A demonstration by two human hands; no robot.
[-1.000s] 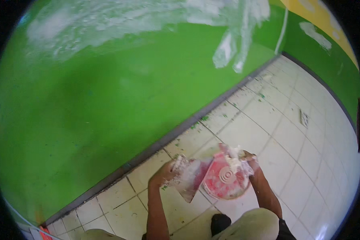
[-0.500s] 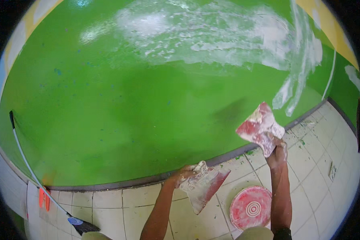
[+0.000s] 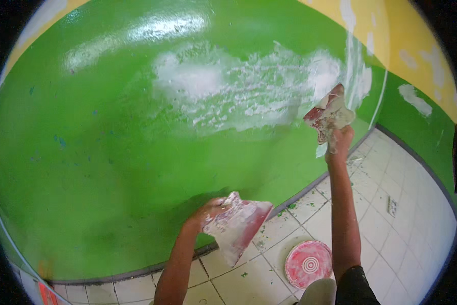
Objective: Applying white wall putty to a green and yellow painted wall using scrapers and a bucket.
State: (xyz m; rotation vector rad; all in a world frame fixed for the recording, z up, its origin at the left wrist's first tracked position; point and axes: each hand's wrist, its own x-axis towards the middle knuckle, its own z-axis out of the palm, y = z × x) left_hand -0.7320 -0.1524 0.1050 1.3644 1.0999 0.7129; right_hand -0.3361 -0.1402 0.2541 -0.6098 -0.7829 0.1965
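Note:
My left hand [image 3: 206, 212] is closed on one edge of a red putty spreader [image 3: 241, 226], a flat blade smeared with white putty, held low before the wall. Farther up and to the right, my right hand [image 3: 341, 142] grips a second putty-caked spreader [image 3: 330, 114]. Its blade overlaps the right end of a white putty patch [image 3: 188, 76] on the green wall [image 3: 122, 162]. Whether that blade touches the wall, I cannot tell. Putty also coats the fingers of my left hand.
A round red lid or tub [image 3: 310, 264], smeared white, sits on the tiled floor [image 3: 238, 284] between my forearms. Green flakes lie along the dark baseboard [image 3: 299, 195]. A thin handle [image 3: 15, 249] leans at the far left near an orange object [image 3: 46, 294]. The wall corners at right.
My right hand has carried its spreader upward, to the putty patch. My left hand has moved slightly up and left with its spreader. The view has shifted, with more upper wall showing.

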